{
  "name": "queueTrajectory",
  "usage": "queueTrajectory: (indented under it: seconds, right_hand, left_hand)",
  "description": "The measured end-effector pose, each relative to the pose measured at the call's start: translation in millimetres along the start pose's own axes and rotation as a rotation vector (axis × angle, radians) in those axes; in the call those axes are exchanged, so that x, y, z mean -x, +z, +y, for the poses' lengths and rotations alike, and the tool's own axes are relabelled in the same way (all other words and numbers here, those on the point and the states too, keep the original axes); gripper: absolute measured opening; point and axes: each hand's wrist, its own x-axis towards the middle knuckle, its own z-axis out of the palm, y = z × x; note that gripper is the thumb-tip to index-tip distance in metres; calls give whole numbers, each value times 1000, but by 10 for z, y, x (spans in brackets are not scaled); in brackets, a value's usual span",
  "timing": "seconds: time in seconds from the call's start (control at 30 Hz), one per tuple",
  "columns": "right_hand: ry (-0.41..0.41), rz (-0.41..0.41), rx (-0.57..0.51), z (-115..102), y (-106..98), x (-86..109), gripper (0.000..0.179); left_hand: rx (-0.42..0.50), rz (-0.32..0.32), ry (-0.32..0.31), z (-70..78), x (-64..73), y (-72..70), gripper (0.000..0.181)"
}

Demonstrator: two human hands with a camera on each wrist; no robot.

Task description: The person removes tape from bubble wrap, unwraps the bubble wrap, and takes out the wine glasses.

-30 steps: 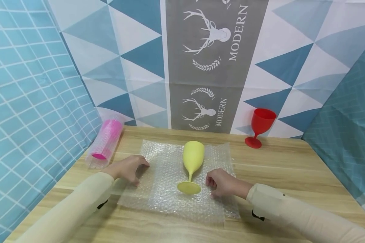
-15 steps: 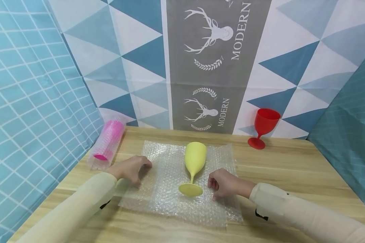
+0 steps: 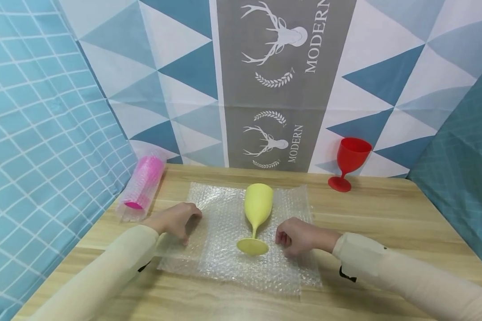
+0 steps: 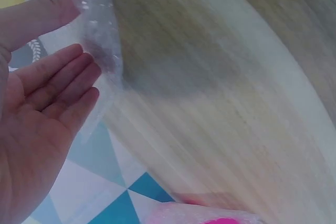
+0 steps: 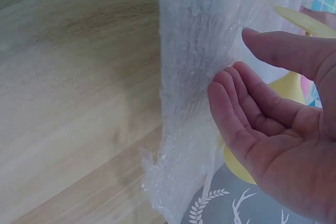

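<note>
A yellow plastic goblet (image 3: 259,203) lies on its side on a sheet of bubble wrap (image 3: 225,227), foot toward the person and bowl pointing away. My left hand (image 3: 176,220) is at the sheet's left side, fingers loosely bent and thumb apart. In the left wrist view its fingertips are right at the edge of the wrap (image 4: 102,35). To the right of the goblet's stem, my right hand (image 3: 299,235) rests by the sheet with bent fingers. The right wrist view shows those fingertips against the wrap (image 5: 189,51), with the thumb held away.
A pink cup rolled in bubble wrap (image 3: 142,187) lies at the back left, beside the blue tiled curtain (image 3: 44,133). At the back right a red goblet (image 3: 350,156) stands upright. Patterned cloth (image 3: 184,89) hangs behind the wooden table (image 3: 377,214).
The head view has shifted slightly. Both hands stay beside the yellow goblet, which lies in the same place on the wrap.
</note>
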Motion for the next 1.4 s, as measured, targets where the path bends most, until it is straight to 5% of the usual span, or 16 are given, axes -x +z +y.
queueTrajectory:
  seconds: [0.2,0.47,0.63,0.87,1.1,1.4]
  right_hand:
    - [-69,63,71,9,-13,38,21]
    - [-74,44,64,13,-46,88,24]
    - [-35,-20,65,-47,-164,96,25]
    - [-33,-193,132,-109,-365,99,33]
    - [100,-350,106,-240,-525,25,39]
    - [152,-354,116,-277,-684,-92,38]
  left_hand:
    - [-5,-3,-7,33,-11,-41,73]
    - [15,19,7,14,54,-13,73]
    - [13,39,16,-6,71,-11,73]
    - [29,-10,-39,14,18,-14,73]
    - [37,-23,-76,55,-13,-21,70]
    - [64,-42,-119,81,-11,-33,69]
